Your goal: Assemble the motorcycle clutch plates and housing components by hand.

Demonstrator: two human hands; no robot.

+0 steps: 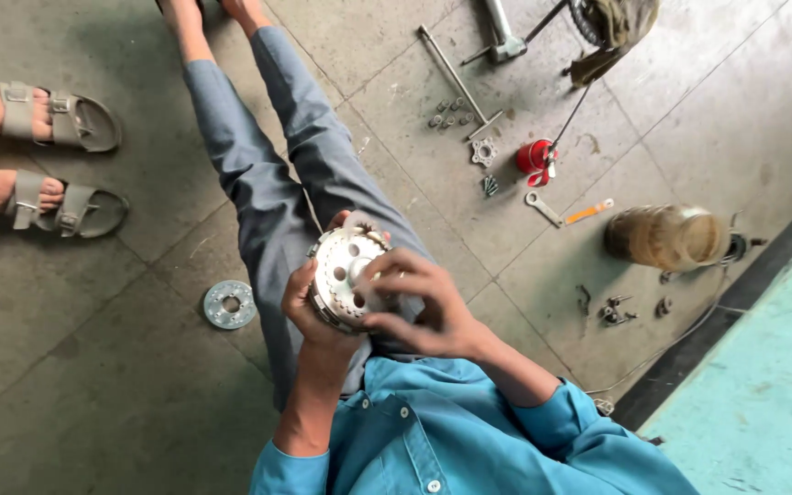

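Clutch hub (346, 275), round and drilled, sits over the lap; left hand (309, 312) cups it in a closed grip, right hand (419, 307) pinches its face. Seemingly mid-inspection; turning it needs steady support.

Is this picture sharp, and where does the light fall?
Head view: soft, even daylight and faint shadows; the clutch hub in the left hand and right hand is fairly sharp, the small bolts are blurry, and the upper right floor looks brighter.
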